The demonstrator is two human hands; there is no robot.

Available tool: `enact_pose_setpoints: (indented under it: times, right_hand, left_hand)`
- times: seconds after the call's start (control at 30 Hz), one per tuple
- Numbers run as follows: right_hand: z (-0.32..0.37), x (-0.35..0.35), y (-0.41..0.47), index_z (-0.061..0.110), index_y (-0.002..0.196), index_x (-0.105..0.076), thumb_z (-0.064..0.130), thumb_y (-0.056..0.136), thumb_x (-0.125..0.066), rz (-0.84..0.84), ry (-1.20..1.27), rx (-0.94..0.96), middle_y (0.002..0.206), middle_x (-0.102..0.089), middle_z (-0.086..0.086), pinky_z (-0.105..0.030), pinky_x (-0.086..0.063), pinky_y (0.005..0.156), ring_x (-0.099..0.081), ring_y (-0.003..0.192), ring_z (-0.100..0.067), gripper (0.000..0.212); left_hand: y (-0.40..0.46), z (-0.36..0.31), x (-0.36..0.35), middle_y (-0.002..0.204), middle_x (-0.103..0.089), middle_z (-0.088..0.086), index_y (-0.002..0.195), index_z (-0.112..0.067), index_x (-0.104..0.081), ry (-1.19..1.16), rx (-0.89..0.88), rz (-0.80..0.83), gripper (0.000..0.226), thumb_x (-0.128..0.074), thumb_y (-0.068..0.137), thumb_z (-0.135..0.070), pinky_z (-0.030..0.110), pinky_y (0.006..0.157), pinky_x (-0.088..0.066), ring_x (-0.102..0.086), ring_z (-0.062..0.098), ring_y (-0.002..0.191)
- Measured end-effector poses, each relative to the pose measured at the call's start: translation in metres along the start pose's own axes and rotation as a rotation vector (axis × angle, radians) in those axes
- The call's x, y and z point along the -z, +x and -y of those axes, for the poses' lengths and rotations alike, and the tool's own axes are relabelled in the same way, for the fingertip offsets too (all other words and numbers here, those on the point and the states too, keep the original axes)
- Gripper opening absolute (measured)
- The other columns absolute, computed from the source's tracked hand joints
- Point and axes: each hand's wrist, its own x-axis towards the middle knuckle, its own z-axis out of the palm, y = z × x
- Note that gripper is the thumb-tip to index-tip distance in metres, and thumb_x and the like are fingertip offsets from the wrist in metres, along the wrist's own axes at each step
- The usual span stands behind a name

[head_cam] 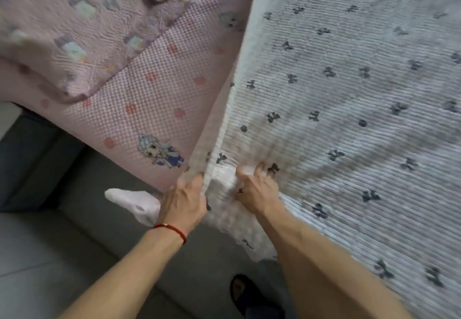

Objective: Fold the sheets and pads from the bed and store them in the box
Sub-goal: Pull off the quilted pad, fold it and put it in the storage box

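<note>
A white ribbed pad printed with small dark bows covers the right side of the bed. Its near corner is bunched and lifted at the bed's edge. My left hand, with a red cord on the wrist, grips the pad's folded edge. My right hand grips the bunched corner right beside it, fingers dug into the fabric. Under and left of it lies a pink waffle-textured sheet with flowers and a cartoon figure. A folded pink quilted pad rests on that sheet at the upper left.
A grey tiled floor runs along the bed's near side. A white cloth piece hangs below the bed edge by my left hand. My foot in a dark slipper stands at the bottom. No box is in view.
</note>
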Motion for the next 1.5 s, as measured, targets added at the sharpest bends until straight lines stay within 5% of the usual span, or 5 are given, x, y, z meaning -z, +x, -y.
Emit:
enact_pose_setpoints:
  times: [0.27,0.53,0.73,0.9,1.5]
  right_hand:
    - [-0.153,0.088,-0.173,0.011,0.110,-0.074,0.059,0.105,-0.037,0.092,1.454,-0.134,0.104,-0.076,-0.011,-0.044,-0.058,0.084,-0.071,0.092,-0.027,0.061]
    - [-0.305,0.090,-0.293,0.020,0.083,-0.076,0.034,0.084,-0.062,-0.220,1.199,-0.170,0.079,-0.076,-0.002,-0.041,-0.061,0.058,-0.074,0.073,-0.025,0.019]
    - [-0.436,0.009,-0.363,0.023,0.097,-0.074,0.035,0.095,-0.056,-0.260,1.141,-0.354,0.094,-0.077,0.003,-0.045,-0.061,0.079,-0.073,0.087,-0.019,0.022]
    - [-0.481,-0.043,-0.409,0.029,0.063,-0.052,0.013,0.094,-0.055,0.107,0.825,-0.415,0.069,-0.057,0.009,-0.015,-0.043,0.058,-0.056,0.070,-0.014,0.035]
    - [-0.544,0.239,-0.580,0.027,0.106,-0.071,0.018,0.102,-0.062,-0.714,1.021,-0.207,0.091,-0.078,0.010,-0.021,-0.057,0.077,-0.074,0.085,-0.007,0.014]
  left_hand:
    - [-0.098,-0.221,-0.010,0.117,-0.068,0.011,0.129,-0.025,-0.053,0.004,-0.151,0.230,0.032,-0.042,0.100,-0.019,0.039,0.087,-0.048,-0.066,0.034,0.108]
    - [-0.180,-0.391,-0.070,0.117,-0.069,0.008,0.155,-0.031,-0.024,0.061,-0.379,0.333,0.066,-0.041,0.095,-0.009,0.042,0.089,-0.050,-0.065,0.034,0.109]
    - [-0.242,-0.482,-0.147,0.135,-0.057,0.010,0.146,-0.024,-0.030,0.127,-0.518,0.674,0.053,-0.046,0.097,-0.014,0.043,0.097,-0.048,-0.058,0.034,0.121]
    - [-0.257,-0.490,-0.161,0.147,-0.050,0.012,0.141,-0.020,-0.045,0.448,-0.399,0.975,0.045,-0.050,0.097,-0.031,0.045,0.109,-0.042,-0.050,0.034,0.134]
    - [-0.214,-0.708,0.065,0.107,-0.066,-0.008,0.114,-0.025,-0.060,-0.662,-0.535,0.049,0.028,-0.063,0.090,-0.011,0.029,0.077,-0.057,-0.063,0.003,0.087]
